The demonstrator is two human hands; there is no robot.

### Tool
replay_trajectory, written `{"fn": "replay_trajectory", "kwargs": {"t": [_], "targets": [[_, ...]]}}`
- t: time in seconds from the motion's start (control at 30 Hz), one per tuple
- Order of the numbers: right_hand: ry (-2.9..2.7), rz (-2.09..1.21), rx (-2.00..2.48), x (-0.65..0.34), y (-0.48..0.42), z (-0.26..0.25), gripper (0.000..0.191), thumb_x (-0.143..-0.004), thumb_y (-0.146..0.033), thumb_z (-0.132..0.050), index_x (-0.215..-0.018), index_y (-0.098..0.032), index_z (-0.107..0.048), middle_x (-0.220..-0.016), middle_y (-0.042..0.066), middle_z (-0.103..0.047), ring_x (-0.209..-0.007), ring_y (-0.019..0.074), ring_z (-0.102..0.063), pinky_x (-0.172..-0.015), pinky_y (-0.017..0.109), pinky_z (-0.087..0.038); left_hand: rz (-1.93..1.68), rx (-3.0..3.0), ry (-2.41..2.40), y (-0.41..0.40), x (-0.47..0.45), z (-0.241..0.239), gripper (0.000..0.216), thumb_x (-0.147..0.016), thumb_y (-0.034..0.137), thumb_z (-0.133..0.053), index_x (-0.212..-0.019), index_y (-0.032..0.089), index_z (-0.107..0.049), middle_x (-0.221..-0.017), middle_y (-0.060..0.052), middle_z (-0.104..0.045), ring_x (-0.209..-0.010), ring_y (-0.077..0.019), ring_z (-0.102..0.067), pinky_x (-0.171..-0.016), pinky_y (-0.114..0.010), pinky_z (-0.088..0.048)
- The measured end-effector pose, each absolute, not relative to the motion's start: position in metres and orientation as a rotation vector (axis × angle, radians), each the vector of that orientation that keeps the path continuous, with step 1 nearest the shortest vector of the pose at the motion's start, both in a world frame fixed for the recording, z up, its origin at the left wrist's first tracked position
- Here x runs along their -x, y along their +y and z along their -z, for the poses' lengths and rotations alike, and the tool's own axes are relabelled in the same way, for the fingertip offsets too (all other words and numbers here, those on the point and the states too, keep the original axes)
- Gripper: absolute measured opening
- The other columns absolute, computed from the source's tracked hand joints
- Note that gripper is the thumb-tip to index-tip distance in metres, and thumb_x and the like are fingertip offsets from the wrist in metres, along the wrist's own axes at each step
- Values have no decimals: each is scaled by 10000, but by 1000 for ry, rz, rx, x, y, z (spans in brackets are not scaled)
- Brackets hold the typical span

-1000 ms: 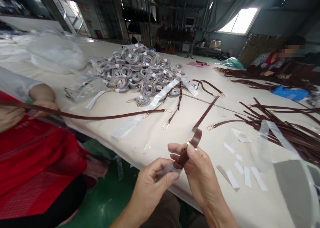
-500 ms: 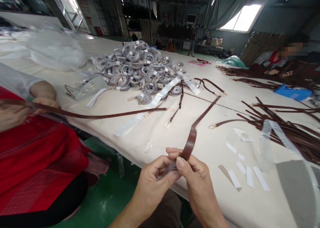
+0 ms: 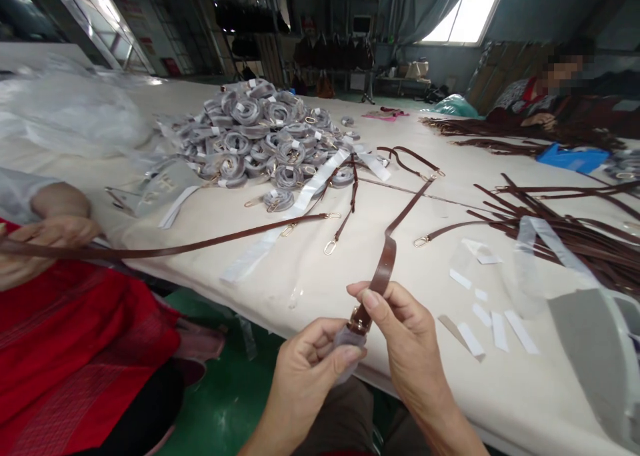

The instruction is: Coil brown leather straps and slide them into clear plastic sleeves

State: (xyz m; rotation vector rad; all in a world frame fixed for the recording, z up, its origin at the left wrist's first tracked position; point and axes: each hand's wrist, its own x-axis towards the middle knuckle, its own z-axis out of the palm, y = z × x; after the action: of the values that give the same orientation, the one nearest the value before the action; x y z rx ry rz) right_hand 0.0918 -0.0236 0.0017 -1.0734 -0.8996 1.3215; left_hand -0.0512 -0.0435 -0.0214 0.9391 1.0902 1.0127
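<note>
Pinching the brown leather strap between thumb and fingers, the right hand is closed just above its gold-toned buckle; the left hand, fingers curled and thumb pressed inward, grips the grey-wrapped section just below. From there the strap runs forward onto the cream tabletop, right of a heap of grey-wrapped coils.

Bare forearms, dark trousers
From where I'm standing, the left hand and right hand are both bare too, and those trousers look kinda brownish, pretty plain fabric honestly.
</note>
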Motion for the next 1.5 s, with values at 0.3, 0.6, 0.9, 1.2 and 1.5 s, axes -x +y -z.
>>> {"fn": "replay_trajectory", "kwargs": {"t": [0.3,0.6,0.9,1.2,1.5], "targets": [[-829,-1453,988,-93,-19,8,287,-880,-456,-690,-852,-174,-732,-691,-7,-638,-646,107,-524,-610,228,-422,-982,-1165,1107,-47,60,19,303,-803,457,-774,-832,158,-731,-718,-50,-738,-637,-163,-625,-607,-230,-469],[-1022,-1378,1009,-114,-34,10,167,-864,-365,-732,-903,-202,-719,-818,1,-703,-775,137,-621,-743,245,-503,-1051,-1271,1121,-44,58,29,158,-830,323,-760,-863,170,-739,-752,-20,-749,-657,-150,-662,-599,-198,-486],[-1404,-1096,1081,-142,-60,11,248,-887,-212,-703,-1110,-319,-683,-1021,-29,-740,-916,114,-689,-843,186,-560,-1184,-1734,1052,-47,51,22,128,-840,177,-768,-950,236,-740,-803,50,-761,-676,-82,-691,-642,-116,-492],[-1501,-891,979,-136,-69,18,293,-891,-72,-614,-1115,-261,-623,-1002,17,-654,-910,130,-652,-794,225,-580,-1177,-1917,1004,-51,48,21,59,-924,168,-653,-965,194,-686,-788,4,-711,-678,-98,-668,-627,-166,-482],[-1483,-755,1020,-126,-68,45,228,-896,-97,-612,-1076,-237,-623,-1008,65,-645,-942,186,-653,-777,308,-607,-1100,-1685,1187,-56,47,34,57,-857,155,-689,-838,208,-695,-712,54,-697,-630,-89,-644,-603,-161,-462]]}}
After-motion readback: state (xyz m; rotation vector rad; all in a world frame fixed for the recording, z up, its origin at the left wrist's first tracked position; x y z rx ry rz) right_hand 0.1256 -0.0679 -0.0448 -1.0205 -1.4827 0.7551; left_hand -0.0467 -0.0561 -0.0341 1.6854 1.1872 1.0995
